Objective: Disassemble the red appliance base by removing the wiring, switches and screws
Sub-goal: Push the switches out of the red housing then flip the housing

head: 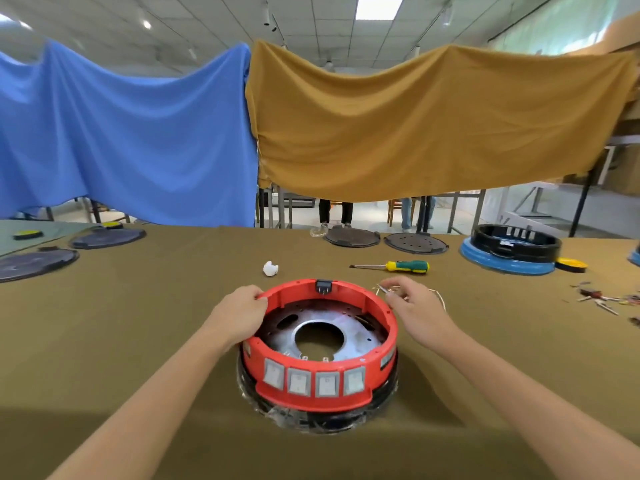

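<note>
The red appliance base (377, 306) stands upside down in the middle of the table, a ring with a metal plate (353, 344) inside. Several grey rocker switches (313, 381) line its near wall and a black socket (323, 285) sits in its far wall. My left hand (242, 313) grips the ring's left rim. My right hand (412, 306) is just right of the ring and pinches a bundle of thin pale wires (440, 297) that trails over the cloth behind it.
A yellow-green screwdriver (401, 266) lies beyond the base, a white plastic piece (270, 268) to its left. Black round plates (351, 236) lie at the far edge and left. A blue-black base (512, 249) stands far right; loose removed parts (599, 299) are scattered right.
</note>
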`<state>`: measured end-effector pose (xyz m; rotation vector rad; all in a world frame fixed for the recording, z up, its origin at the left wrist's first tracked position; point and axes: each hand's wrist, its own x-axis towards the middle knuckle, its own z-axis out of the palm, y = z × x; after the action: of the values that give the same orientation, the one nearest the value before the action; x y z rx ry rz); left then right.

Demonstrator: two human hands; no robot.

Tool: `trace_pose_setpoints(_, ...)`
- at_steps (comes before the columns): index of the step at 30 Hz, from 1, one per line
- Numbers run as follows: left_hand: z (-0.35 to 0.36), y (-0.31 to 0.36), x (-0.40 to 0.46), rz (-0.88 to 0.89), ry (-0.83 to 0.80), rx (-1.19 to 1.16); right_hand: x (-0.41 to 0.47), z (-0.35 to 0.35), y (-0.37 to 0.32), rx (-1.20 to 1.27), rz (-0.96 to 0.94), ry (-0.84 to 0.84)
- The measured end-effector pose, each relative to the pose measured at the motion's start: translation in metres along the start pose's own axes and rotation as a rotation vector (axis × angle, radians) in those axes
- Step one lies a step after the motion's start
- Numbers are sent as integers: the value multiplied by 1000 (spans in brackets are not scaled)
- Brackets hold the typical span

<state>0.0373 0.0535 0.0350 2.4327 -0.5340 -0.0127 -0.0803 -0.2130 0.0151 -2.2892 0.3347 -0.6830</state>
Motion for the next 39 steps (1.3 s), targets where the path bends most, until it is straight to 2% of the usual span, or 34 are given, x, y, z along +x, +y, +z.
trace_pose_setpoints(3,-3,4,6,-38,-96,-81,-4,5,19,-220,-18,-47)
trace_pose_setpoints(6,-3,6,11,-71,-172,-307,-8,12,43,-422,-25,-113)
trace_pose_setpoints(11,10,5,11,-143,-186,-780,-5,15,52,-414,-25,-93)
trace_pose_setpoints(14,13,2,13,-144,-208,-856,-5,10,47,-271,9,-7)
trace_pose_setpoints(17,11,1,16,-125,-247,-750,-1,2,28,-83,19,94)
trace_pose_setpoints(20,1,3,27,-97,-347,-482,15,1,-11,33,-38,35)
trace_pose_setpoints(22,-6,10,42,-50,-343,-243,34,8,-39,-61,-115,-105)
trace_pose_setpoints(25,-3,29,59,147,-297,100,63,27,-74,-365,-197,-320)
trace_pose_setpoints(27,12,34,65,239,-251,257,74,43,-79,-448,-194,-361)
trace_pose_setpoints(30,32,29,68,269,-166,512,73,61,-63,-448,-183,-298)
trace_pose_setpoints(33,31,26,71,257,-180,479,72,63,-54,-406,-202,-289)
trace_pose_setpoints(39,32,26,71,275,-162,500,78,66,-57,-424,-174,-414)
